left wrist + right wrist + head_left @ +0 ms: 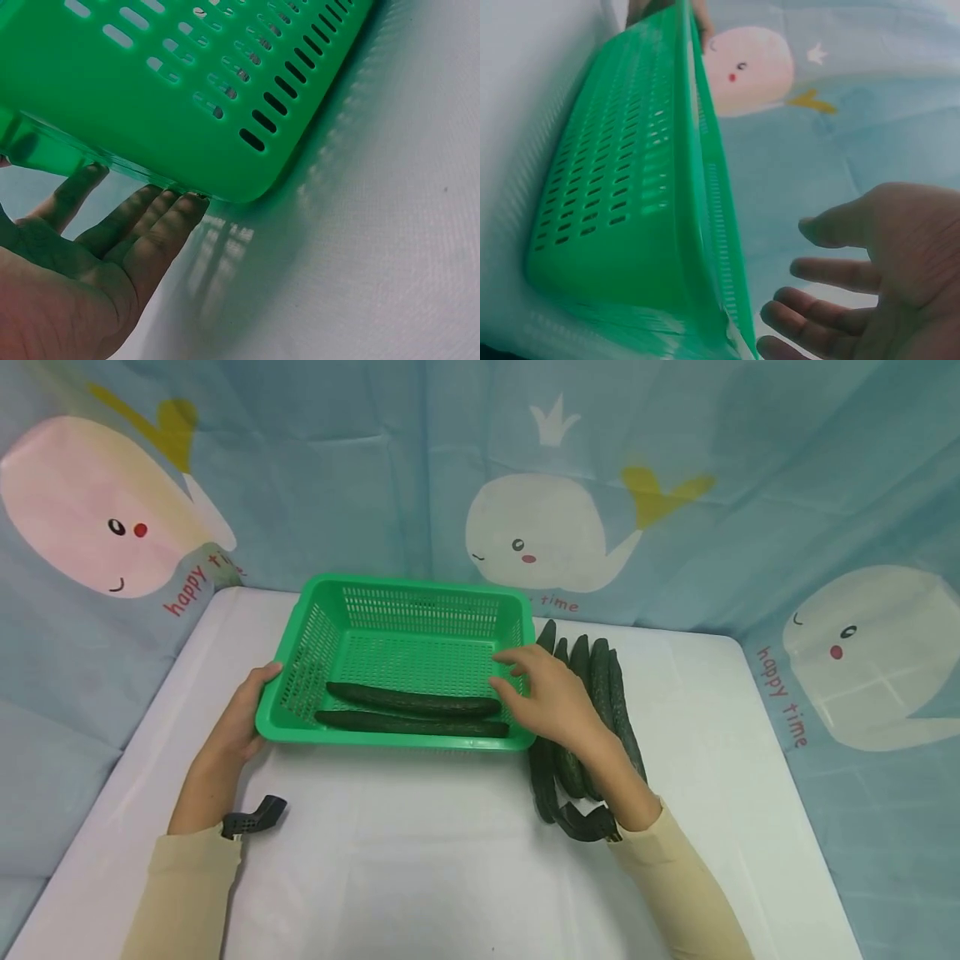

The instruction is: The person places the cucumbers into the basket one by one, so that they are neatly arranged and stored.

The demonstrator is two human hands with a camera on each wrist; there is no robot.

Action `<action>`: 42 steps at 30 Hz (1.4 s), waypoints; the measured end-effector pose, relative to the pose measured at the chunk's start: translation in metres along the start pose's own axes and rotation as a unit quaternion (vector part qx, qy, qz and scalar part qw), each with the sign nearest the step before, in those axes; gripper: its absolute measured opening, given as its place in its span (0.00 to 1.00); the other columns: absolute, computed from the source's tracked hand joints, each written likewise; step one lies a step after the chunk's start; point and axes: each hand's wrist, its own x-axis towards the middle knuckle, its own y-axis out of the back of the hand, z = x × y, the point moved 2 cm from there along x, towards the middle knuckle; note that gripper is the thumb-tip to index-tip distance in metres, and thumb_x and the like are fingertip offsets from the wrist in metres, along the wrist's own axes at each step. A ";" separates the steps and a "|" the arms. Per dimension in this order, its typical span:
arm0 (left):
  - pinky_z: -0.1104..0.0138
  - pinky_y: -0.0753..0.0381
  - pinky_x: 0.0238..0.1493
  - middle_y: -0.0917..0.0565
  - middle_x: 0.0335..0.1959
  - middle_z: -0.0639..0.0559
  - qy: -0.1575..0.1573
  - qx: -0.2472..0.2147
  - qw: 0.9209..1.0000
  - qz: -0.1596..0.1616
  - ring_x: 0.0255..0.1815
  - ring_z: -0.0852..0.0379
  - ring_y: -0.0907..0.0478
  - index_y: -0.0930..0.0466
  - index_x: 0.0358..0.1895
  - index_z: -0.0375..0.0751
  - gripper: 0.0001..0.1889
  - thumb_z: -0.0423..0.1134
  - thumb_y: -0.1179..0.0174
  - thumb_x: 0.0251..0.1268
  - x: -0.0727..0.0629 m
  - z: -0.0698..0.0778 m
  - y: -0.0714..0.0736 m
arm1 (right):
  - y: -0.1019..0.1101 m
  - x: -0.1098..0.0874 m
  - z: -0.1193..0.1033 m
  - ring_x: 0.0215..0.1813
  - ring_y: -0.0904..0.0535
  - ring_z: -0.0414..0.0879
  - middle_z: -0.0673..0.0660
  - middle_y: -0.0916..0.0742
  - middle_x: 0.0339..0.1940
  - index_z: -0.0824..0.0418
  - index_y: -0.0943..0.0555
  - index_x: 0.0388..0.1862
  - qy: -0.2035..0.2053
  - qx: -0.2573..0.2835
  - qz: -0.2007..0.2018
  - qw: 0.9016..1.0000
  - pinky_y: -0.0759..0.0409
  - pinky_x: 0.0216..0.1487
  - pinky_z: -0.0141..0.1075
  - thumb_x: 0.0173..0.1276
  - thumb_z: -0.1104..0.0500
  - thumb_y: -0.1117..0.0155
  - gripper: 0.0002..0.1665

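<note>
The green basket [420, 660] sits on the white desk [420, 868], toward 11 o'clock in the head view. At its 9 o'clock end the left hand [243, 714] grips it, thumb on top and fingers against the outside. The right hand [553, 700] is unclenched, fingers loosely parted, over the basket's 3 o'clock end. Inside, two cucumbers [412, 700] lie side by side along the 6 o'clock edge. Loose cucumbers [600, 672] lie in a row at the basket's 3 o'clock, partly hidden by the right forearm [626, 785]. A blue whale-print curtain [390, 485] hangs at 12 o'clock.
</note>
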 end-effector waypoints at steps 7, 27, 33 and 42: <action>0.81 0.16 0.57 0.36 0.77 0.43 0.009 0.008 1.000 0.008 0.61 0.74 0.24 0.57 0.88 0.41 0.42 0.61 0.59 0.85 0.000 -0.001 0.000 | 0.010 -0.013 0.006 0.58 0.14 0.54 0.56 0.15 0.65 0.53 0.18 0.70 0.009 0.007 0.035 0.999 0.16 0.40 0.45 0.80 0.49 0.35 0.24; 0.83 0.19 0.60 0.54 0.87 0.31 0.011 0.026 1.000 0.005 0.68 0.71 0.29 0.59 0.88 0.43 0.41 0.62 0.62 0.86 0.001 -0.002 0.002 | 0.027 -0.038 0.059 0.64 0.16 0.62 0.63 0.18 0.67 0.60 0.21 0.72 -0.049 0.064 0.069 0.994 0.14 0.64 0.58 0.82 0.51 0.37 0.25; 0.82 0.18 0.59 0.45 0.83 0.37 0.013 0.027 1.000 0.007 0.63 0.73 0.27 0.59 0.88 0.42 0.41 0.62 0.62 0.85 0.000 -0.003 0.004 | 0.025 -0.049 0.074 0.64 0.16 0.60 0.65 0.17 0.66 0.61 0.23 0.73 -0.066 0.084 0.073 0.992 0.14 0.64 0.58 0.82 0.50 0.37 0.27; 0.81 0.17 0.58 0.43 0.80 0.36 0.011 0.031 0.999 -0.005 0.61 0.74 0.24 0.60 0.88 0.40 0.42 0.62 0.62 0.86 -0.001 -0.002 0.002 | 0.025 -0.064 0.095 0.67 0.19 0.61 0.65 0.19 0.71 0.61 0.24 0.74 -0.098 0.087 0.081 0.988 0.18 0.67 0.61 0.83 0.48 0.40 0.28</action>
